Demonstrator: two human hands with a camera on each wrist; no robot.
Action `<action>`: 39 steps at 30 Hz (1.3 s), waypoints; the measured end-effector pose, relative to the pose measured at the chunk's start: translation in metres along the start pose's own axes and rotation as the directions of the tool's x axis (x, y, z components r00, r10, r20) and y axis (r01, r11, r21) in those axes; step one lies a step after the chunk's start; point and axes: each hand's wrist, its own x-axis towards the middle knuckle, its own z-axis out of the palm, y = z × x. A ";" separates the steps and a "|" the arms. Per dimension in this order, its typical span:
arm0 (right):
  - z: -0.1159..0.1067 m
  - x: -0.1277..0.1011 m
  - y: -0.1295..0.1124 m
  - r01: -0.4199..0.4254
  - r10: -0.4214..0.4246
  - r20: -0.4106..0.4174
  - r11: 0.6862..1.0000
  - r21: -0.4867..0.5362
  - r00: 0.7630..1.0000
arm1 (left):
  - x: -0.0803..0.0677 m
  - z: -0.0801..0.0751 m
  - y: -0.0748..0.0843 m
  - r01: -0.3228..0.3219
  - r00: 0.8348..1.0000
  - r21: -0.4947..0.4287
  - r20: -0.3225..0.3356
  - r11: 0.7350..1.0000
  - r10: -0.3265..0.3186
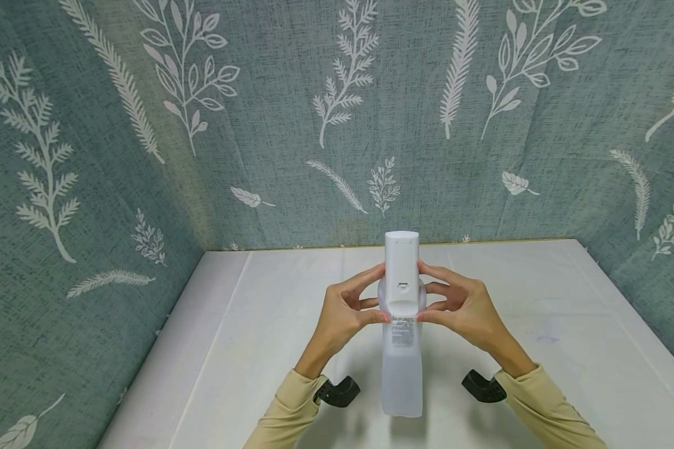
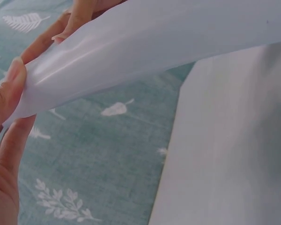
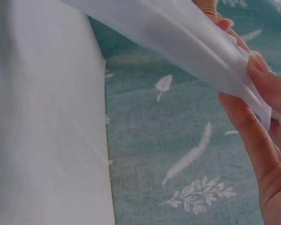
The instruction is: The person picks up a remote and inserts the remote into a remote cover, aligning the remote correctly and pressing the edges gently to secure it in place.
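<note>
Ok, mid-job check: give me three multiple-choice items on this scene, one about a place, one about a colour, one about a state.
1. Where is the white translucent plastic spray bottle?
A. lying flat on the table
B. held up between both hands above the white table
C. leaning on the wall

2. What colour is the leaf-patterned backdrop cloth?
A. red
B. yellow
C. grey-green

3. How does the left hand stand?
A. flat on the table
B. fingers pinch the bottle's side
C. hanging idle by the sleeve

Answers:
1 B: the head view shows the left hand and the right hand on either side of the bottle, near its white trigger head.
2 C: muted grey-green with white leaves in all views.
3 B: thumb and fingertips press on the plastic.
</note>
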 end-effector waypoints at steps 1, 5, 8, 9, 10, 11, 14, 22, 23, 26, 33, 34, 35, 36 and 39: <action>0.000 0.000 0.000 -0.001 0.001 0.000 1.000 0.004 1.000 | 0.000 0.000 0.000 -0.001 1.000 0.000 -0.002 1.000 0.001; 0.000 0.000 0.000 0.003 -0.003 -0.004 1.000 0.009 1.000 | 0.000 0.001 0.000 -0.004 1.000 0.008 -0.012 1.000 0.004; 0.000 -0.001 0.000 0.000 0.000 -0.012 1.000 -0.011 1.000 | 0.000 0.001 0.000 -0.005 1.000 0.018 -0.020 1.000 0.005; 0.000 -0.001 0.000 -0.004 0.003 -0.015 1.000 -0.017 1.000 | 0.000 0.002 0.000 -0.005 1.000 0.021 -0.023 1.000 0.006; 0.000 -0.001 0.000 -0.007 0.007 -0.017 1.000 -0.024 1.000 | 0.000 0.002 0.000 -0.005 1.000 0.024 -0.025 1.000 0.006; 0.000 -0.001 0.000 -0.010 0.009 -0.019 1.000 -0.029 1.000 | -0.001 0.002 0.000 -0.005 1.000 0.025 -0.027 1.000 0.005; -0.001 -0.002 0.000 -0.024 0.023 -0.025 0.999 -0.035 0.999 | -0.001 0.002 0.000 -0.006 1.000 0.027 -0.029 1.000 0.007; -0.001 -0.002 0.001 -0.028 0.027 -0.031 0.999 -0.046 0.999 | -0.001 0.003 0.000 0.002 1.000 0.019 -0.029 1.000 -0.001; -0.002 -0.002 0.001 -0.030 0.028 -0.032 0.999 -0.045 0.999 | -0.001 0.003 0.000 0.007 1.000 0.019 -0.030 1.000 -0.006; -0.002 -0.003 0.002 -0.039 0.037 -0.035 0.998 -0.045 0.999 | -0.001 0.004 0.000 0.023 0.999 0.016 -0.035 1.000 -0.023; -0.002 -0.004 0.003 -0.025 0.023 -0.036 0.998 -0.056 0.999 | -0.002 0.004 0.000 0.044 0.998 -0.001 -0.050 0.999 -0.044; -0.002 -0.004 0.003 -0.017 0.015 -0.035 0.998 -0.055 0.999 | -0.002 0.004 0.000 0.046 0.998 -0.002 -0.052 0.999 -0.046; -0.002 -0.004 0.003 -0.009 0.007 -0.033 0.999 -0.049 0.999 | -0.002 0.004 0.000 0.048 0.997 -0.001 -0.054 0.999 -0.048; -0.001 -0.004 0.003 0.000 -0.001 -0.031 0.999 -0.044 1.000 | -0.002 0.004 0.000 0.051 0.997 0.000 -0.056 0.999 -0.051; -0.001 -0.003 0.003 0.017 -0.018 -0.031 0.999 -0.031 0.999 | -0.002 0.004 -0.001 0.056 0.996 0.006 -0.063 0.998 -0.056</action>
